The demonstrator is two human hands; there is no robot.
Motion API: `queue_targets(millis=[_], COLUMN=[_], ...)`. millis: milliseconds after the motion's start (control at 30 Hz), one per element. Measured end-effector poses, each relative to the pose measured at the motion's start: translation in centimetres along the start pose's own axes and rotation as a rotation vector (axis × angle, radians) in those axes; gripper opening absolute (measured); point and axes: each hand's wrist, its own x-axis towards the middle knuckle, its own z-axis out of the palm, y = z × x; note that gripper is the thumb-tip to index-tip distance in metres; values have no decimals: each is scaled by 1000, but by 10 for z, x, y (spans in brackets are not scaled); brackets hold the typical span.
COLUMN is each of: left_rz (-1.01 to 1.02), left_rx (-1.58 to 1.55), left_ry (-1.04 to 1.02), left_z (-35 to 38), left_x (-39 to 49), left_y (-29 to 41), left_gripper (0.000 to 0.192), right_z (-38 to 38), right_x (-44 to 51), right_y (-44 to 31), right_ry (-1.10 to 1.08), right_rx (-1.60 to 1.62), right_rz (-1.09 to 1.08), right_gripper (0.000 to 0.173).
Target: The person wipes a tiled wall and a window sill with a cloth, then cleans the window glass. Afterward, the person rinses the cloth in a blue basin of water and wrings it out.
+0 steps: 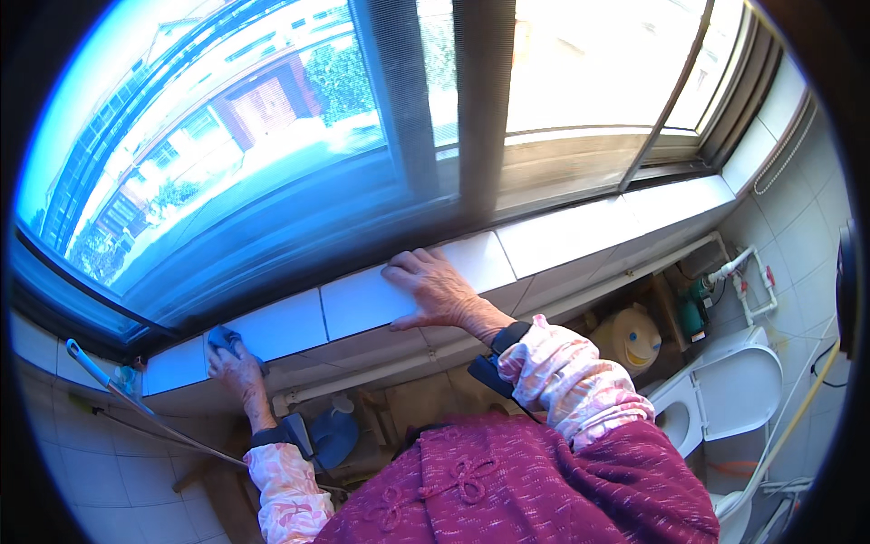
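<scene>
My left hand (238, 374) presses a dark blue cloth (224, 338) against the white tiled windowsill (279, 323), close to its left end. Part of the cloth is covered by my fingers. Further right, my right hand (431, 289) is spread on the same sill, holding nothing; the thumb lies at the front edge and the fingertips reach towards the window frame. Behind the sill rises a sliding window with a mesh screen (435, 170). Both forearms wear pink and white patterned sleeves (571, 381).
A long-handled tool with a blue grip (92, 364) leans at the sill's left end. Below the sill run a white pipe (360, 381), a blue container (335, 435) and a cream round container (629, 340). A green pump (693, 313) and a toilet (737, 391) are at the right.
</scene>
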Motion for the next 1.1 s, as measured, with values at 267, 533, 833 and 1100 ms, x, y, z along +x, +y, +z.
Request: queue_targets(millis=[267, 533, 833, 1100], left_rz=[270, 796, 478, 268], left_rx=[-268, -767, -394, -333], left_ry=[-200, -336, 1, -93], left_z=[-37, -104, -67, -67], left_x=[-66, -144, -116, -90], left_y=[138, 318, 229, 225], left_gripper=[58, 57, 31, 31], right_z=[-83, -109, -110, -108], right_x=[-53, -89, -88, -89], right_y=[51, 108, 102, 106], right_ry=[-8, -87, -90, -81], right_rx=[-93, -208, -216, -192], right_rz=[-35, 81, 88, 88], right_gripper=[76, 86, 82, 84])
